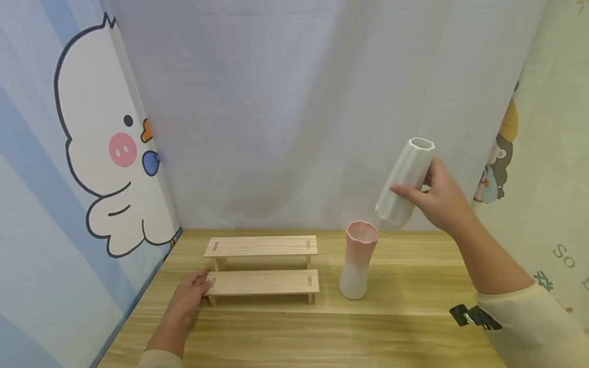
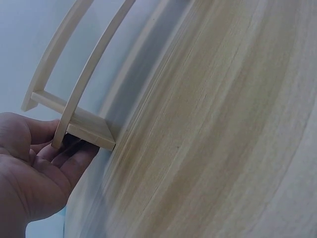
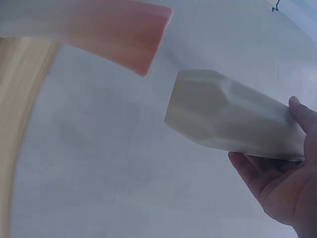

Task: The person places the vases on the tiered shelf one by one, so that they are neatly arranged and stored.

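A two-step wooden shelf (image 1: 264,282) stands on the table, and my left hand (image 1: 187,295) grips the left end of its lower step. In the left wrist view the thumb and fingers pinch the edge of that step's board (image 2: 85,82). My right hand (image 1: 443,199) holds a white faceted vase (image 1: 405,179) in the air, tilted, with its mouth up and to the right. Below and left of it a pink-and-white vase (image 1: 358,260) stands upright on the table, apart from the shelf. The right wrist view shows the white vase (image 3: 233,116) close to the pink rim.
The wooden table (image 1: 294,337) reaches back to a pale curtain (image 1: 257,117). On the left hangs a blue curtain with a cartoon duck (image 1: 98,122); a pale green printed curtain (image 1: 543,179) hangs on the right. A dark strap (image 1: 476,317) sits on the right sleeve.
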`<state>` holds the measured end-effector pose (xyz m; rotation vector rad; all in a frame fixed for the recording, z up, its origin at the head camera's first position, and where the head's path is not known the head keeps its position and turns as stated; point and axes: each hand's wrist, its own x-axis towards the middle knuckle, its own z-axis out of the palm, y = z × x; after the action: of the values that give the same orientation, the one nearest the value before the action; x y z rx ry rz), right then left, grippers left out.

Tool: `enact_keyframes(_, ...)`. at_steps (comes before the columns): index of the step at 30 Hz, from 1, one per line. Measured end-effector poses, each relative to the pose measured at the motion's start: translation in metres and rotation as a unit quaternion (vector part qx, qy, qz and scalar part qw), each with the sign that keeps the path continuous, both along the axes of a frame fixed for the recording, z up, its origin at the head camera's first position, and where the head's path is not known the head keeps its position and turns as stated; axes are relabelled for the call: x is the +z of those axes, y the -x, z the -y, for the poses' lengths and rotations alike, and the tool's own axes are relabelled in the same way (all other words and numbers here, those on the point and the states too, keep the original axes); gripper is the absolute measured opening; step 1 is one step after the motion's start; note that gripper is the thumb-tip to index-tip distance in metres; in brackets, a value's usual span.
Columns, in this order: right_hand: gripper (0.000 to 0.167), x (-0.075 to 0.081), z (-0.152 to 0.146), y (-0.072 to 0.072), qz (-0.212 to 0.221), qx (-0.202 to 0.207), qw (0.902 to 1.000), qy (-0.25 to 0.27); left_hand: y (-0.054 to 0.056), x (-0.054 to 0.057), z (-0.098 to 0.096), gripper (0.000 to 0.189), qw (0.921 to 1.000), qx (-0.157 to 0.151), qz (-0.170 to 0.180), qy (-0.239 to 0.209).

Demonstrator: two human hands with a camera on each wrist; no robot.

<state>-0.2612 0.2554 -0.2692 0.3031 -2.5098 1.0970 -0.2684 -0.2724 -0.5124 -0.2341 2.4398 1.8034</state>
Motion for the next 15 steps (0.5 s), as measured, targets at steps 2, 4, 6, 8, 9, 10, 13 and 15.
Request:
enact_keyframes(2, 0.078, 0.006, 0.009, 0.003, -0.003, 0.009, 0.9999, 0.003, -0.001, 0.000, 0.000, 0.052, 1.0000, -0.001, -0.001, 0.001)
enact_keyframes(4, 0.078, 0.011, 0.018, 0.006, -0.003, 0.019, 0.9998, 0.006, -0.001, 0.000, 0.000, 0.052, 1.0000, 0.001, -0.002, 0.001)
enact_keyframes(6, 0.079, 0.014, 0.027, 0.008, -0.003, 0.029, 0.9995, 0.010, -0.002, 0.000, 0.000, 0.052, 1.0000, 0.001, -0.003, -0.002)
enact_keyframes(8, 0.080, 0.017, 0.036, 0.011, -0.002, 0.040, 0.9991, 0.016, -0.002, 0.000, 0.000, 0.052, 1.0000, 0.002, -0.004, -0.004)
enact_keyframes(9, 0.079, 0.017, 0.041, 0.012, -0.001, 0.046, 0.9988, 0.019, -0.002, -0.001, 0.001, 0.052, 1.0000, 0.002, -0.004, -0.006)
enact_keyframes(10, 0.079, 0.018, 0.045, 0.013, -0.001, 0.050, 0.9985, 0.021, -0.002, -0.001, 0.001, 0.052, 1.0000, 0.002, -0.004, -0.008)
enact_keyframes(13, 0.079, 0.018, 0.059, 0.016, 0.000, 0.063, 0.9977, 0.026, -0.001, -0.003, 0.002, 0.052, 0.9999, 0.002, -0.003, -0.010)
enact_keyframes(15, 0.078, 0.017, 0.069, 0.019, 0.000, 0.071, 0.9971, 0.028, -0.001, -0.003, 0.003, 0.052, 0.9999, 0.001, -0.003, -0.013)
